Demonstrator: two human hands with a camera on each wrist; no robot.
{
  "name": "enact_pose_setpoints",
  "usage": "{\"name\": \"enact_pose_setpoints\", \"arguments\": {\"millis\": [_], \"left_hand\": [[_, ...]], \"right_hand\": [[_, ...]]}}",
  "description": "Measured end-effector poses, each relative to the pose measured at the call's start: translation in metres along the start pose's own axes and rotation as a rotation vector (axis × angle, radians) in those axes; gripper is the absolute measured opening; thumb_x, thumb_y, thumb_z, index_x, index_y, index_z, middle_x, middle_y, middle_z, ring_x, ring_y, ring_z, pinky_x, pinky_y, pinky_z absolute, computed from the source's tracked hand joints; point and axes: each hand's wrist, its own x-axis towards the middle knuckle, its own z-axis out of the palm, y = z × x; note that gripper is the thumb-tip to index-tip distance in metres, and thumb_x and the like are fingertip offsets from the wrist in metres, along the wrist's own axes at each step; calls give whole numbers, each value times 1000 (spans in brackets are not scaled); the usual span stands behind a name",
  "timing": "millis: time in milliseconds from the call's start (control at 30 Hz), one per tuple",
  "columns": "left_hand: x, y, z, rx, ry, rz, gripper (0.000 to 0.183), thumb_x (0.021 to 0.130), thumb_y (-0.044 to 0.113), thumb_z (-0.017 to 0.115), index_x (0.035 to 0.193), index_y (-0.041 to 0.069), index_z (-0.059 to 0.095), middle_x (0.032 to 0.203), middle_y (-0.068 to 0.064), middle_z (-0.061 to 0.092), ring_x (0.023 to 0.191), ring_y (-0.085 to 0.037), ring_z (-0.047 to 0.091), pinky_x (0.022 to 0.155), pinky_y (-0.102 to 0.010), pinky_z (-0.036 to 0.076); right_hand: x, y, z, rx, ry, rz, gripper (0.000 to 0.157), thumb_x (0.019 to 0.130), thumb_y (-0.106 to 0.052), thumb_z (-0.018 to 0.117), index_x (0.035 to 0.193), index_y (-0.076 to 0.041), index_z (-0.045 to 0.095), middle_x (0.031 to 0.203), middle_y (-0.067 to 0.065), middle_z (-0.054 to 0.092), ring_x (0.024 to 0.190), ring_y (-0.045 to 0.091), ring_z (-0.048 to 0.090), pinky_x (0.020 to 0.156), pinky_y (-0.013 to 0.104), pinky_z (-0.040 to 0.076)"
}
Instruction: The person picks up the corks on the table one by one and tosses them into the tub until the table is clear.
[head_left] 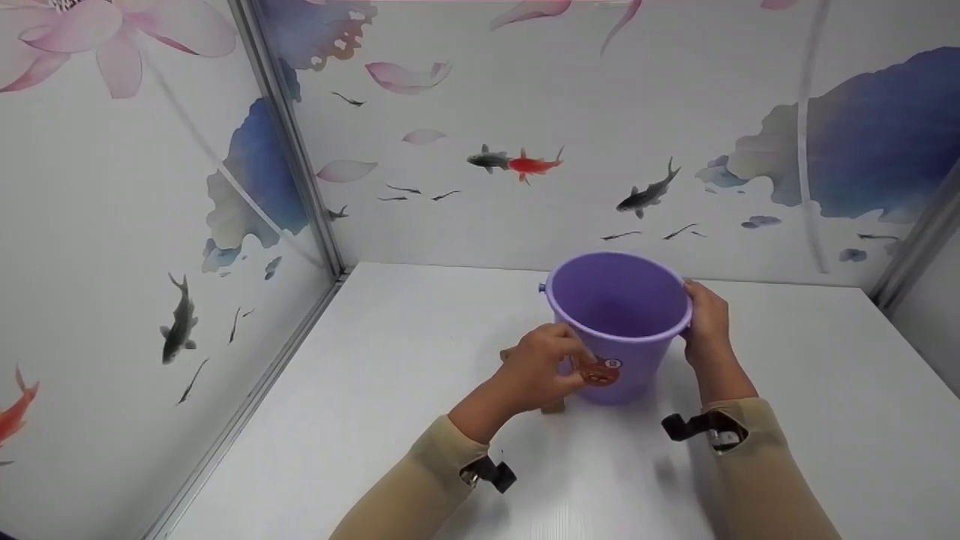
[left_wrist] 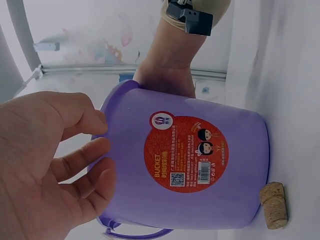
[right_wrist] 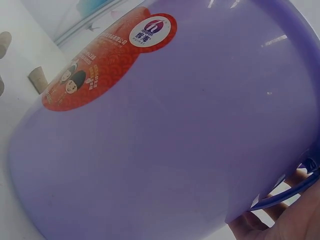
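Note:
A purple plastic bucket [head_left: 630, 375] stands upright on the white table, and its inside shows no contents from above. On its side is a round red label [left_wrist: 186, 152] with a barcode and cartoon figures. My right hand [head_left: 706, 319] grips the bucket at its right rim, with fingers by the purple bail handle [right_wrist: 287, 194] in the right wrist view. In front of the label, my left hand [head_left: 546, 369] hovers with loosely bent fingers and nothing between them. A cork [left_wrist: 274, 206] lies beside the bucket's base.
A second small brown piece [head_left: 507, 353] shows partly behind the left hand. White panels [head_left: 465, 225] painted with fish and lotus enclose the table [head_left: 405, 337] at the back and left, with metal posts [head_left: 289, 135] at the corners.

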Motion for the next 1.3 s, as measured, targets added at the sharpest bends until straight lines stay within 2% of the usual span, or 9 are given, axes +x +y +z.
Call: {"name": "enact_pose_setpoints", "arguments": {"millis": [200, 467, 667, 867, 933, 967, 1067, 1200, 1300], "left_hand": [[-3, -8, 1, 3, -29, -33, 18, 84, 3, 75, 98, 9, 83, 104, -3, 73, 102, -16, 66, 91, -25, 52], [-10, -17, 7, -8, -120, -126, 25, 82, 3, 73, 104, 12, 83, 116, -1, 75, 116, -15, 67, 94, -34, 53], [-10, -29, 16, 23, -182, -171, 31, 81, 5, 74, 108, 15, 84, 115, -1, 76, 108, -13, 66, 83, -39, 46], [-10, -38, 25, 55, -227, -209, 28, 83, 7, 77, 108, 14, 85, 111, -1, 78, 102, -15, 66, 92, -59, 42], [-10, -41, 29, 66, -240, -200, 27, 83, 7, 77, 108, 14, 85, 108, -1, 78, 99, -13, 64, 91, -61, 38], [-11, -43, 30, 72, -246, -194, 27, 82, 7, 77, 107, 14, 85, 107, -1, 79, 98, -12, 62, 90, -60, 35], [-12, -47, 34, 72, -260, -165, 28, 80, 6, 77, 106, 13, 85, 105, 0, 80, 96, -9, 62, 90, -48, 35], [-13, -52, 39, 62, -267, -129, 29, 79, 4, 79, 107, 11, 85, 103, 0, 81, 98, -11, 68, 87, -26, 46], [-13, -54, 41, 64, -286, -126, 29, 81, 4, 80, 109, 11, 85, 104, 0, 81, 100, -14, 70, 87, -22, 52]], "right_hand": [[2, -2, 0, -5, 10, 23, 30, 108, -23, 51, 88, -18, 74, 83, -10, 66, 83, 9, 60, 73, 25, 56], [1, 0, 0, -10, 5, 45, 30, 108, -23, 51, 92, -23, 77, 90, -13, 69, 91, 7, 62, 78, 25, 57], [1, -1, 0, -13, 8, 44, 27, 108, -25, 51, 94, -22, 74, 91, -13, 68, 90, 7, 62, 78, 25, 57], [0, -2, 0, -2, 11, 31, 30, 108, -26, 51, 91, -20, 75, 88, -11, 67, 86, 7, 61, 75, 25, 57], [0, -2, 0, -1, 9, 32, 30, 108, -26, 51, 91, -21, 75, 89, -11, 67, 89, 7, 61, 76, 25, 57], [0, -2, 0, 1, 7, 34, 30, 109, -26, 51, 91, -21, 75, 90, -11, 67, 90, 7, 61, 77, 25, 57], [-1, -2, -1, -8, 2, 40, 31, 109, -27, 50, 92, -21, 75, 92, -12, 67, 94, 8, 60, 81, 25, 57], [0, -1, -1, -22, 0, 44, 31, 109, -27, 50, 91, -20, 73, 92, -12, 66, 94, 8, 60, 81, 25, 57], [1, -1, -1, -21, -1, 49, 29, 109, -27, 50, 92, -20, 72, 92, -11, 65, 93, 8, 59, 81, 24, 57]]}}
